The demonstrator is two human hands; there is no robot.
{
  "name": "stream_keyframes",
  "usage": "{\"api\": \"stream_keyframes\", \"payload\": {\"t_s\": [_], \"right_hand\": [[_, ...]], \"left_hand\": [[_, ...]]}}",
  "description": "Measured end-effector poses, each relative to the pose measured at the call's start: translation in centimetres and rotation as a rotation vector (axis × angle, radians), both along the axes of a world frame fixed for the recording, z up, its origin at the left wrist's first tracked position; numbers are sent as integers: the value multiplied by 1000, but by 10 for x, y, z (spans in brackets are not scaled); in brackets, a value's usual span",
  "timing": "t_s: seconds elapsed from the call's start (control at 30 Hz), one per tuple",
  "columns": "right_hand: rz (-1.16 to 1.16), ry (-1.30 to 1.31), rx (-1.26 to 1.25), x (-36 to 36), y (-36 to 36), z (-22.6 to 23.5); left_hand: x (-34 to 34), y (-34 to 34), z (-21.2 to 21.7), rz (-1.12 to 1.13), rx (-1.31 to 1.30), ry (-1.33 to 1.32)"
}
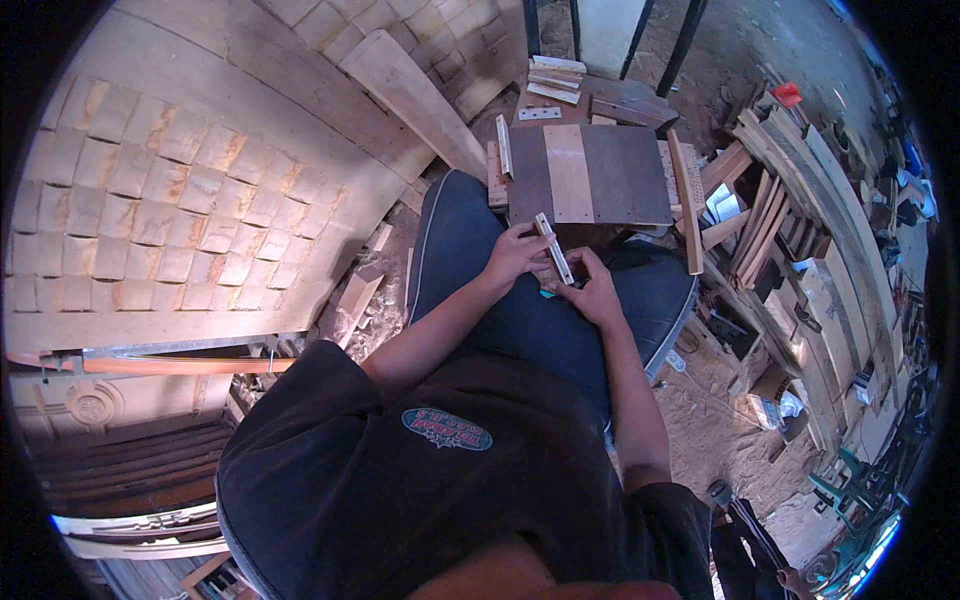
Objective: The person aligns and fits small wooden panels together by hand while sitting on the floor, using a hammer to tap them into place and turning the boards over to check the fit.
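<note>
Above my lap, my left hand (514, 257) and my right hand (594, 289) are both closed on a short, pale wooden strip (555, 250) with dark spots along it. The left fingers grip its far end and the right ones its near end. It is held at a slant. A small teal bit (547, 294) shows under the hands; its kind is hidden. Just beyond stands a low work surface of dark boards (625, 175) with one lighter board (568, 170). A similar pale strip (504, 146) rests at its left edge, and another with dark spots (540, 114) lies behind.
Several short wood pieces (556, 80) lie at the back. A long narrow wood bar (686, 200) borders the right side. A large carved panel (165, 190) leans at left; stacked planks (820, 230) lie at right. Another person (750, 550) shows at lower right.
</note>
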State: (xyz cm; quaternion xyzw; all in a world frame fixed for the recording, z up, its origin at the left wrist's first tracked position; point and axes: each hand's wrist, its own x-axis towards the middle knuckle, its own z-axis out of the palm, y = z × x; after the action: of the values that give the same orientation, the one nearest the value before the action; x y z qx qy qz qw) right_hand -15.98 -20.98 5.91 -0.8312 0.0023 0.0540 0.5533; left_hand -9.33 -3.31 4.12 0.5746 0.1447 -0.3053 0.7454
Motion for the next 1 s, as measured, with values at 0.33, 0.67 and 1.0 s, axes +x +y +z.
{"api": "stream_keyframes", "payload": {"t_s": [0.33, 0.67, 1.0], "right_hand": [[59, 132, 273, 1, -4, -11], [94, 198, 475, 4, -6, -29], [123, 266, 504, 5, -11, -35]], "left_hand": [[21, 25, -12, 156, 12, -100], [27, 42, -20, 218, 152, -236], [37, 40, -17, 218, 196, -181]]}}
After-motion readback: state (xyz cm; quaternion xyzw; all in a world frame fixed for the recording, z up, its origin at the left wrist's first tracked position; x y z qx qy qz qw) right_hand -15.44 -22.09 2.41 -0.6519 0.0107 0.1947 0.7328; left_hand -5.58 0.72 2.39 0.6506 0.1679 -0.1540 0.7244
